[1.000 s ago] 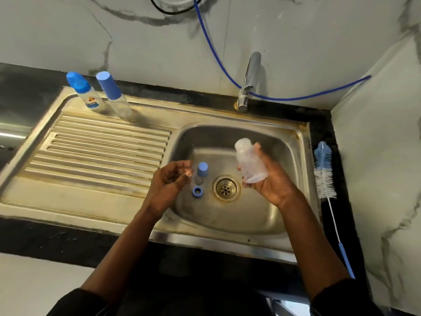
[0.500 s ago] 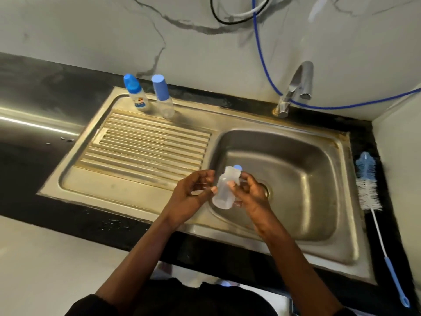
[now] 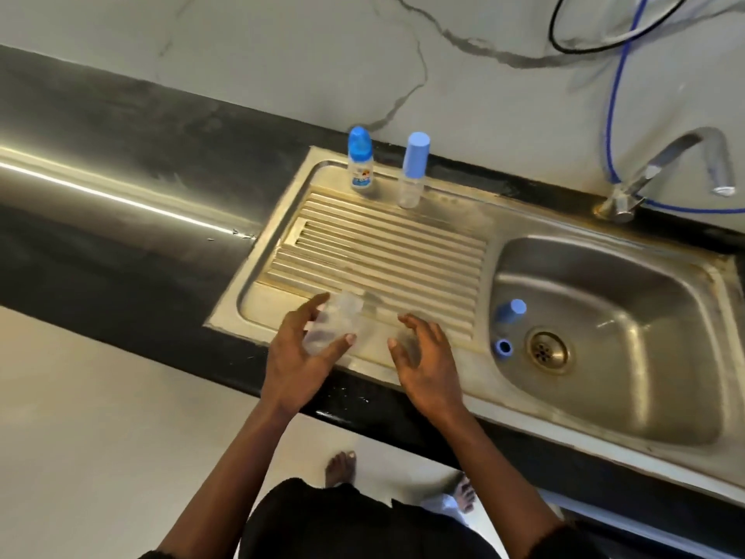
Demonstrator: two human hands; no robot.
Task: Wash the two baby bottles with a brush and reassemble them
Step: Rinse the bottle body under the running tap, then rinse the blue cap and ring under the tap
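Clear plastic bottle body (image 3: 336,322) in the left grip (image 3: 300,357): motion-blurred, edges smear into the ribbed steel drainboard (image 3: 387,252). Can't tell which end is up, or whether it touches the steel. Right grip (image 3: 427,357): fingertips soft too. Label print on the small blue-capped bottle (image 3: 361,163): too small to read. Steel sink (image 3: 665,397): right rim runs off the frame edge. Blue hose (image 3: 614,94) and black cable loop (image 3: 564,42) leave past the top edge; the hose also exits right. Black desk (image 3: 121,276) cut at left. Both forearms cut at bottom. Right bare foot (image 3: 465,492) half hidden behind the forearm.
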